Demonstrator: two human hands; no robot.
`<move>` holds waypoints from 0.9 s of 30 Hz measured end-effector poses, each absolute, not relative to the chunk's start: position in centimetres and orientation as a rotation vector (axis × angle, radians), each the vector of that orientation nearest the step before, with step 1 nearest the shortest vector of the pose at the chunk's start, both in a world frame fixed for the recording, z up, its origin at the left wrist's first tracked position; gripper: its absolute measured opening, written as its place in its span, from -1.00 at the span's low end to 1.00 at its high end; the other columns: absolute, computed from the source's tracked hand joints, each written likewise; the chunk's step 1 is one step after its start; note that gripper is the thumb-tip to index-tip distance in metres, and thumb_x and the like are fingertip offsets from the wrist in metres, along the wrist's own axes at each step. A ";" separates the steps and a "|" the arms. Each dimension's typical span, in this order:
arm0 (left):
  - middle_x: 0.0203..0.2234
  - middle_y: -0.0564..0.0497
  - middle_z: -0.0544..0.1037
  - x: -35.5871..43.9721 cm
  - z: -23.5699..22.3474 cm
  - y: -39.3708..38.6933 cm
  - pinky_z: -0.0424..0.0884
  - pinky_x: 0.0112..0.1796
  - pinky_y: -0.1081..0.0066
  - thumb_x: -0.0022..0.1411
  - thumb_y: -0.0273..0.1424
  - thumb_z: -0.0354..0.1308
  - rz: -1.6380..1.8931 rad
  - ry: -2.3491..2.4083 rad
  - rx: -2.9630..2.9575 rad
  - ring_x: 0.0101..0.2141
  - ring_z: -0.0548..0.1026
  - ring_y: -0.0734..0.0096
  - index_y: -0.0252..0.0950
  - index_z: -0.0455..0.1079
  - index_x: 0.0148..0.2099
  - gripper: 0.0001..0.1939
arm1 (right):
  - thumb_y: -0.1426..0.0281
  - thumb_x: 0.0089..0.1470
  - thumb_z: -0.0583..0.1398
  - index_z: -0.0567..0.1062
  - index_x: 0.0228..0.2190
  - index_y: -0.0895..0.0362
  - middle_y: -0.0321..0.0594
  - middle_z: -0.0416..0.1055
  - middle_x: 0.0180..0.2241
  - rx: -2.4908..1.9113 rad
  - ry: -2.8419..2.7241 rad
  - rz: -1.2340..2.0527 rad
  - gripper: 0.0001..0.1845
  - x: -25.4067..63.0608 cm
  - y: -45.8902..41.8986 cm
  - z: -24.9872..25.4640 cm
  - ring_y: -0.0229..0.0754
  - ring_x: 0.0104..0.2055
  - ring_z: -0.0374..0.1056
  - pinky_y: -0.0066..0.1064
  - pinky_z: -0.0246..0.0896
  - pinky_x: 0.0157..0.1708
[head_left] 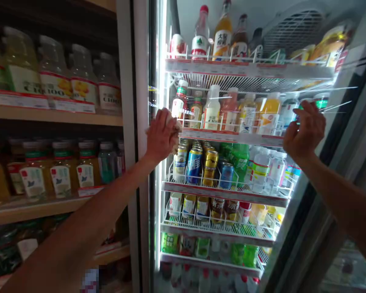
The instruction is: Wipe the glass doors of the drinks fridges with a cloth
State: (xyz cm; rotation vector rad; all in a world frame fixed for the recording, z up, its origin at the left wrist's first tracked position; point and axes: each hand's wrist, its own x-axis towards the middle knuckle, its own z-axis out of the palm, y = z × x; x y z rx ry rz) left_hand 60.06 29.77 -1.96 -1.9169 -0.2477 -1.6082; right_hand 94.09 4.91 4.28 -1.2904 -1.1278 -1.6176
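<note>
A: Where to look for the left hand (160, 136)?
B: Near the centre of the frame, bunched around a crumpled cloth (175, 140), beside the bright left edge of the lit drinks cooler (224, 194).
A: And the cloth, exactly?
B: Under the fingers, showing to the right of the knuckles, just above the cans (210, 167). Hard to tell how firmly pressed.
A: And the right hand (306, 130)?
B: Right of centre, loosely spread with bent fingers, before the right end of the second shelf (232, 137). Impossible to tell whether touching glass.
A: Far left of the frame?
B: Wooden shelves (49, 113) with rows of bottles (61, 173).
</note>
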 end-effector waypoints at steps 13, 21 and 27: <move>0.27 -0.13 -0.05 59.7 -2.5 29.9 -0.09 0.21 0.07 0.26 -0.36 -0.09 -1.635 -0.257 -1.943 0.27 -0.19 0.21 -0.29 0.04 0.21 -0.53 | 0.45 0.03 -0.05 0.33 -0.04 0.22 -0.08 0.23 0.12 -1.439 -1.042 -1.695 -0.56 94.1 4.9 4.5 -0.26 0.27 -0.05 -0.23 -0.12 0.17; 0.20 0.03 0.17 65.5 -5.9 24.7 -0.03 0.22 0.30 0.29 -0.36 -0.13 -1.087 0.358 -2.059 0.26 -0.10 0.44 -0.20 0.01 0.22 -0.54 | 0.48 0.00 -0.02 0.34 -0.05 0.23 -0.05 0.23 0.12 -1.481 -1.035 -1.649 -0.56 94.5 4.5 4.8 -0.24 0.27 -0.05 -0.19 -0.12 0.18; 0.23 -0.21 0.06 68.8 -0.1 23.4 0.02 0.20 0.12 0.28 -0.28 -0.12 -1.831 -0.135 -2.097 0.27 -0.16 0.25 -0.39 -0.29 0.30 -0.35 | 0.42 0.12 -0.09 0.25 0.02 0.16 -0.05 0.16 0.15 -1.030 -1.477 -1.414 -0.57 83.9 8.4 1.6 -0.19 0.25 -0.01 -0.10 -0.02 0.19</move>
